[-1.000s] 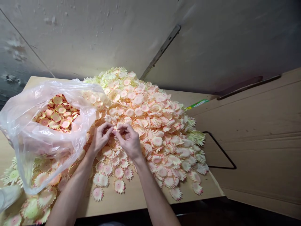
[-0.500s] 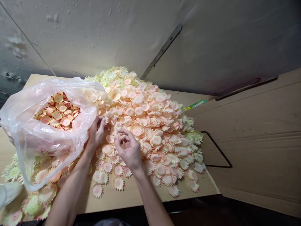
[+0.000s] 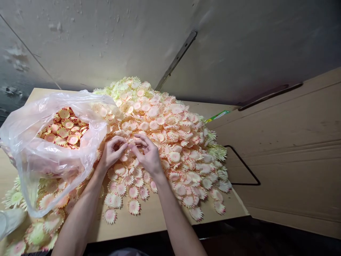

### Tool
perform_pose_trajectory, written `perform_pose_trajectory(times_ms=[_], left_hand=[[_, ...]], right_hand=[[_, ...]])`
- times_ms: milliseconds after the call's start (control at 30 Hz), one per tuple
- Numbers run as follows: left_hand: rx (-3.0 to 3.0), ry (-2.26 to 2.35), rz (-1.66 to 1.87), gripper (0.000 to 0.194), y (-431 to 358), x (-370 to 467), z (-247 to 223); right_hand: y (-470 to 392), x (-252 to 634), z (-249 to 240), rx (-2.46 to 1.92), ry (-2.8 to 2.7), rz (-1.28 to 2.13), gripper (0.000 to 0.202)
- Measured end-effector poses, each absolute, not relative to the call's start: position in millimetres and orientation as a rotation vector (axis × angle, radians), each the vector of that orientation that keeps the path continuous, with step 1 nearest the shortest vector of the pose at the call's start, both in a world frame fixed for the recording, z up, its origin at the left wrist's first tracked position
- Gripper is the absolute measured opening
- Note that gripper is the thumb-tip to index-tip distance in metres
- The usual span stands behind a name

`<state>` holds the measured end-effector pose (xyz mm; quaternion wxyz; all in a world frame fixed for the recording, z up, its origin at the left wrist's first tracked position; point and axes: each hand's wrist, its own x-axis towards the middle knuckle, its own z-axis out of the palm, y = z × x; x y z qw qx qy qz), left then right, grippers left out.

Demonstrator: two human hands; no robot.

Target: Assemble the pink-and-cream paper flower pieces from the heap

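Observation:
My left hand and my right hand meet fingertip to fingertip above a big heap of pale pink and cream artificial flower petal pieces. Thumb and fingers of each hand are pinched together; whatever lies between them is too small or hidden to make out. Just left of my left hand sits an open clear plastic bag. Inside it show smaller flower pieces with red-tipped edges.
The heap spreads over a wooden tabletop. More petal pieces lie at the front left, beside a whitish object. A cardboard sheet stands at the right, near a green packet and a black metal frame. A grey wall rises behind.
My right hand's fingers have come up and left to meet my left hand's. My left hand has moved slightly right, away from the bag's side. The view has shifted a little.

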<state>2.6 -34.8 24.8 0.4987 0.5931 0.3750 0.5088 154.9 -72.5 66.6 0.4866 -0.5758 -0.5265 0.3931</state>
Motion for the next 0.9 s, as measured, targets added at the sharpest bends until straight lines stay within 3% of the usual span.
perform_pose_trajectory(times_ms=[100, 233, 467, 900], left_hand=[[1.441, 0.887, 1.252, 0.019, -33.7, 2.4, 22.4], [1.352, 0.887, 1.236, 0.022, -33.7, -0.6, 27.7], [1.280, 0.948, 1.219, 0.022, -35.7, 0.5, 32.3], [1.493, 0.792, 1.123, 0.027, -30.5, -1.9, 19.2]], right_hand=[[-68.7, 155.6, 64.9, -1.454, -1.307, 0.899, 0.047], [-63.8, 160.8, 63.8, -1.443, -1.272, 0.936, 0.037], [-65.2, 164.8, 67.2, -1.468, -1.544, 0.699, 0.025], [-65.1, 168.4, 76.1, -1.415, -1.746, 0.792, 0.024]])
